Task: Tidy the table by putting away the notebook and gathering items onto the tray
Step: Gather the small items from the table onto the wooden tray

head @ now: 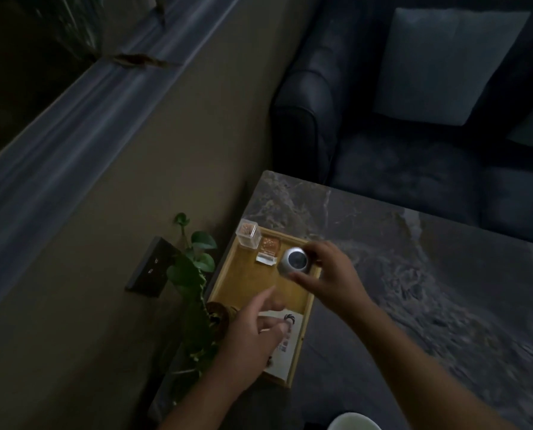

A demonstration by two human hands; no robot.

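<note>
Clamped around a silver round gadget (294, 262), the right hand (328, 276) pinches it with the thumb on the near side and the fingers on the far side. It is low over the tray (246, 293), at the 1 o'clock corner. Whether its base already touches the wood is hard to tell in this dim, blurred head view.

To finish the step well, I judge it should go straight down into the free strip at 3 o'clock of the amber block (269, 248). It should stay off the raised rim so it sits flat, and be let go only once it rests. The clear box (248, 235) stands at the tray's 11 o'clock corner, well out of the way. A white printed card (286, 349) lies at the 5 o'clock end.

The right forearm reaches in from 5 o'clock with the wrist bent down over the gadget. The left hand (252, 336) hovers above the card, fingers loose and apart, index pointing toward 1 o'clock, holding nothing. The tray itself sits at the 9 o'clock edge of the marble table (414, 259).
</note>
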